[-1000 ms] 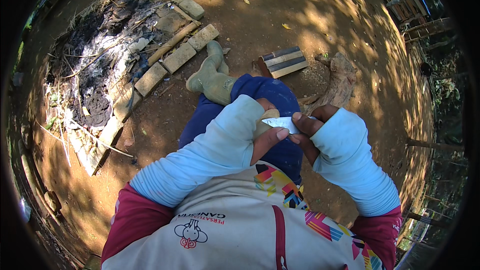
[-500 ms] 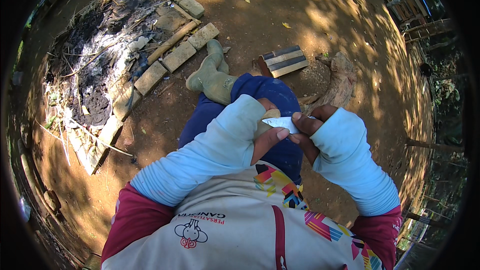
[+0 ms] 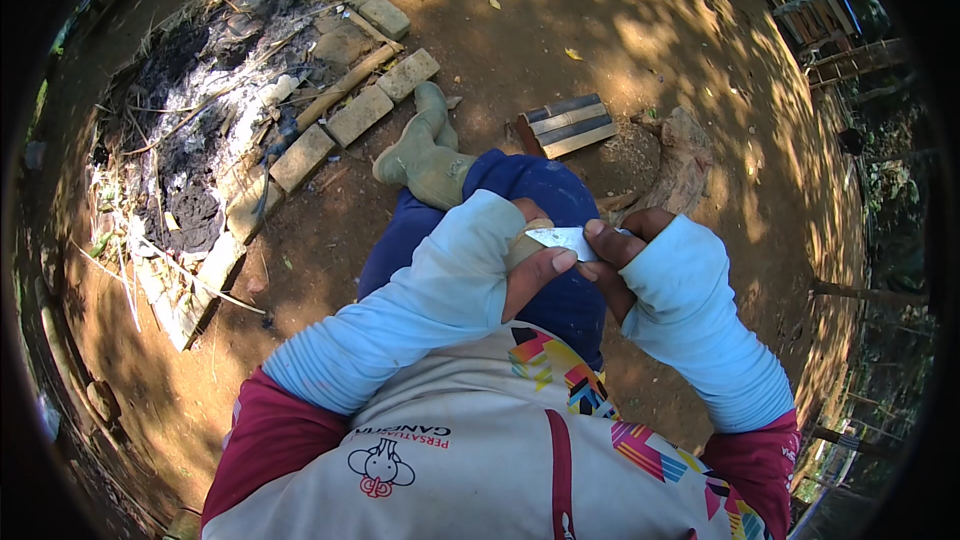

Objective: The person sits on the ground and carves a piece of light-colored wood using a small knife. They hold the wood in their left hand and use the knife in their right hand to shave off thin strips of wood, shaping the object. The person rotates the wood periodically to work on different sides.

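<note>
The brown dirt ground (image 3: 480, 50) is the largest thing, and on its left lies a bed of ash (image 3: 190, 105) edged by blocks (image 3: 302, 158). Over the ground, the person sits in blue trousers (image 3: 555, 190), the legs bent to the left. Two pale blue sleeves (image 3: 400, 310) come from below, the left one slanting up to the right, the right one up to the left, so both wrists meet above the lap.

The left hand (image 3: 530, 285) is half closed, thumb stretched toward the right, and it holds a pale rounded piece (image 3: 519, 252) whose material I cannot tell. The right hand (image 3: 613, 250) is closed in a pinch, thumb and bent fingers on the metal blade (image 3: 562, 240); any handle is hidden. The blade lies nearly level, its tip pointing left in front of the piece, directly above the trousers.

In my judgement, good work here needs short, gentle strokes, a steady left grip, and the left thumb, now just beside the blade, held clear of the edge.
</note>
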{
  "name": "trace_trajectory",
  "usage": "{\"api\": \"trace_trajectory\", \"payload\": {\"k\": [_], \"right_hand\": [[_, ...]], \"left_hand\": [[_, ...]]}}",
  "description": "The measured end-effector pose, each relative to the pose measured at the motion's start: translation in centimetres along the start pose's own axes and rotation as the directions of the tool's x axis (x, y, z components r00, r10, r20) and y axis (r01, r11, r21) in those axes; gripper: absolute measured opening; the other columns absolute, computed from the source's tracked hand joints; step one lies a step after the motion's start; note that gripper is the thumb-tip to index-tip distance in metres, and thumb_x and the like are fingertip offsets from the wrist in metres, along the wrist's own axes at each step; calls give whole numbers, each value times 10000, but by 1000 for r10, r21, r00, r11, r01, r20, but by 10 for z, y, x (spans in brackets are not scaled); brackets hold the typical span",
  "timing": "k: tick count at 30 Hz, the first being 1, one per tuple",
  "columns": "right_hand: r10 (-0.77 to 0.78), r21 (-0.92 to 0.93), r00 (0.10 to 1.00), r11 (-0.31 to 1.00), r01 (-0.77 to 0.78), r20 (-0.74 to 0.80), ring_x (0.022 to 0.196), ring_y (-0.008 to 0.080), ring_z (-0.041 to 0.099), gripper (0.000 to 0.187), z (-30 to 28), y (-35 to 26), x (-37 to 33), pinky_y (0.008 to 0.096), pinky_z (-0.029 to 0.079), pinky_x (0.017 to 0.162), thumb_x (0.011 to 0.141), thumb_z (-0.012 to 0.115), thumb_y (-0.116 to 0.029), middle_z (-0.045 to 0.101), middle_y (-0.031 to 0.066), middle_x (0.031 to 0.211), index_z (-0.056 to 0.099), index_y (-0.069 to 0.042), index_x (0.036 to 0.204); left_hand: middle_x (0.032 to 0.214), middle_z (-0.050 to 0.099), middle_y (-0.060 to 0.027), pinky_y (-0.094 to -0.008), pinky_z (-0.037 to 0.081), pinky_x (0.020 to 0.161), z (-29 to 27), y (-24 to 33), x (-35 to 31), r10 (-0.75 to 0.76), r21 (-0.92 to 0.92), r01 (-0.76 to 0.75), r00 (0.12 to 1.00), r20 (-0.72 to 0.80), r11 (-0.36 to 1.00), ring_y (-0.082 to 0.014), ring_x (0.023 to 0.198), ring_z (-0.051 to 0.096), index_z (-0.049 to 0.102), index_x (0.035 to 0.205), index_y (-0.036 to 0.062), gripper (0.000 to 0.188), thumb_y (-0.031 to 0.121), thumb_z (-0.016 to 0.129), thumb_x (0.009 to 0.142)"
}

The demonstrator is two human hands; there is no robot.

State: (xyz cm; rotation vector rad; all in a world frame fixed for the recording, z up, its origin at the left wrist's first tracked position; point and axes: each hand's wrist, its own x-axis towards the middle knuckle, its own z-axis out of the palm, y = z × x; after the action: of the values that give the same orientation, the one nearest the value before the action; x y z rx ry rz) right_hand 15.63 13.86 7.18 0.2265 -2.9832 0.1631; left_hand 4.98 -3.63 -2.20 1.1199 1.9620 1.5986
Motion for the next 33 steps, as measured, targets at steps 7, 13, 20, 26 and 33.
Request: {"api": "trace_trajectory", "payload": {"k": [7,13,20,26,33], "right_hand": [[-13,63,1000,998,12,8,550,265,602,270,5,4,-4,394,456,471,821,751,-234,598,97,698,699,-136,1067],[25,65,998,998,-28,51,564,267,624,217,-1,-1,-2,395,469,472,865,714,-235,619,101,711,702,-148,1063],[40,32,997,999,-42,67,554,273,617,225,-5,-3,2,402,460,466,867,708,-253,605,100,688,701,-143,1063],[20,8,1000,1000,-20,24,542,276,604,246,1,-1,1,399,455,463,840,729,-231,594,101,671,700,-129,1062],[34,5,999,999,-34,-7,532,251,593,262,7,-2,-1,390,443,453,815,750,-206,582,80,656,703,-104,1052]], "left_hand": [[885,599,-144,-369,487,722,-2,0,-1,24,52,-23,1000,-13,998,-279,805,619,607,1081,3,455,330,790,825],[874,576,-158,-363,476,689,2,0,-4,82,38,-81,996,-36,996,-286,760,602,575,1115,-37,462,295,769,859],[835,581,-141,-374,471,663,6,-3,-4,98,4,-98,992,-80,995,-285,739,605,594,1076,-22,415,287,769,861],[834,586,-158,-387,469,652,5,-1,-2,100,73,-94,992,-77,993,-317,726,603,600,1071,-7,409,281,781,843],[832,592,-165,-396,473,663,6,-4,-3,47,83,-40,996,-77,996,-324,742,611,600,1085,-10,439,302,784,837]]}}
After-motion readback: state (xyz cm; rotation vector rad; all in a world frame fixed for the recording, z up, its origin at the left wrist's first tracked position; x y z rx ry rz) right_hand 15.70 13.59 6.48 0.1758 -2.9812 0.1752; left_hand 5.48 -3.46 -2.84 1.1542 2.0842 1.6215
